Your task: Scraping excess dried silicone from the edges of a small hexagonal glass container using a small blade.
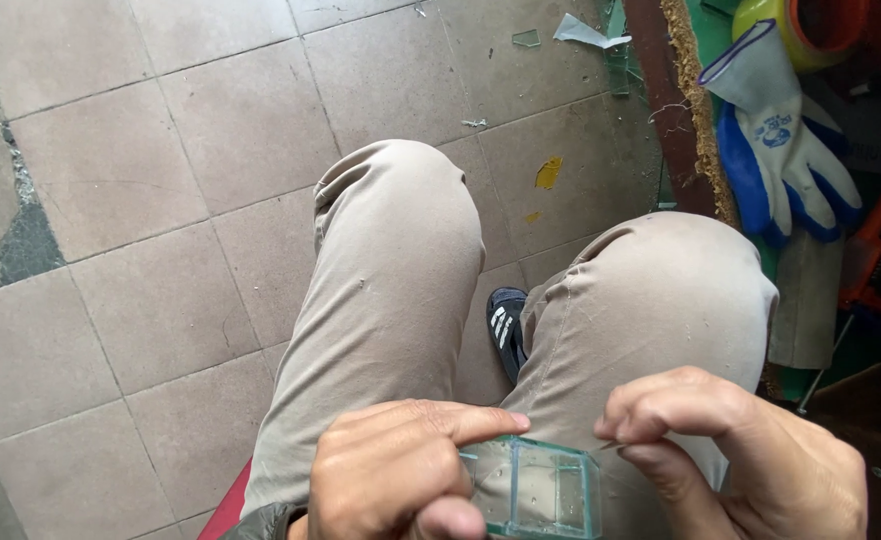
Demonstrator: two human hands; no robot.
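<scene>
The small clear glass block (532,487) with green-tinted edges looks smooth and glossy, speckled with dust, between the bare left hand (392,475) and right hand (730,450). The beige cotton-like trousers (390,290) are matt, soft and creased. The pale square floor tiles (110,200) appear matt and worn, with rough grey grout. At the floor's right edge, a white cloth work glove (780,140) with blue rubbery coating looks matt, beside a coarse, fibrous brown mat edge (702,110).
</scene>
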